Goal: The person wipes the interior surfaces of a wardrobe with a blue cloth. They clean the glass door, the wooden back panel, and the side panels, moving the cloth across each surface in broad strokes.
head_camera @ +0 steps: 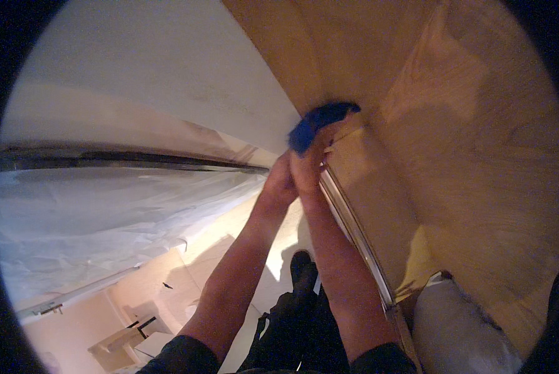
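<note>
Both bare arms reach forward to the line where a brown wood-grain panel [354, 56] meets a pale flat surface [167, 61]. A blue cloth [303, 133] is bunched in my right hand [314, 154], close to that line. The image is blurred there, so the exact grip of the fingers is unclear. My left hand [279, 180] lies right beside the right wrist, its fingers largely hidden behind it. Just right of the right wrist starts a shiny metal rail [354, 233], which runs down along the wood-grain side towards me.
Crinkled translucent plastic sheeting [97, 219] spreads on the left below a dark gap [120, 159]. My dark shoe [300, 262] stands on the light floor [279, 248]. A grey rounded object [457, 322] is at lower right. Wooden pieces [116, 348] sit at lower left.
</note>
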`<state>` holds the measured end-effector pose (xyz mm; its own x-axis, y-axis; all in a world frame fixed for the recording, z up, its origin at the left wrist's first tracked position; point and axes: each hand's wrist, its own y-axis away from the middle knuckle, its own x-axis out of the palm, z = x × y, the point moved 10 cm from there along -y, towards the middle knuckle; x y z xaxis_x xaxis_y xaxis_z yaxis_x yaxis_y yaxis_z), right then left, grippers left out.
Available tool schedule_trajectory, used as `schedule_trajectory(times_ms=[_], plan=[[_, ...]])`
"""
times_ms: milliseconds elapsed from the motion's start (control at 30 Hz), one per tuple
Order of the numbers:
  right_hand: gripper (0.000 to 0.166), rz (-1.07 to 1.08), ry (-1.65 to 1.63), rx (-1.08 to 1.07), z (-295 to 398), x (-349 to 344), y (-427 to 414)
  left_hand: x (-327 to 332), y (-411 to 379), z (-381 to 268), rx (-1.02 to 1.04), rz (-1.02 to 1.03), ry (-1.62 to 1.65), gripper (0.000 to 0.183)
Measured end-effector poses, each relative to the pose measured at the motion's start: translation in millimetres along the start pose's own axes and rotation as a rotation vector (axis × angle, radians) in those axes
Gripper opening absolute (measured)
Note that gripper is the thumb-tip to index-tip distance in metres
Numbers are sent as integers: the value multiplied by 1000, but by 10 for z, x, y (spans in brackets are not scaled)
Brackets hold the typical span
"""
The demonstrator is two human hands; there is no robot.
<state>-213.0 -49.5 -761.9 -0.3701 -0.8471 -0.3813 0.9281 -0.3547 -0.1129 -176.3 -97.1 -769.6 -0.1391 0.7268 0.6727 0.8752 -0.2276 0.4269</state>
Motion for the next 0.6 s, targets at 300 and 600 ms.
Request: schedule_trajectory(times_ms=[300, 600], plan=[[96, 111, -186, 44, 1006, -198, 206, -439, 410, -338, 103, -14, 50, 45], [74, 211, -241, 452, -279, 265, 132, -483, -13, 100, -33, -158, -105, 40]])
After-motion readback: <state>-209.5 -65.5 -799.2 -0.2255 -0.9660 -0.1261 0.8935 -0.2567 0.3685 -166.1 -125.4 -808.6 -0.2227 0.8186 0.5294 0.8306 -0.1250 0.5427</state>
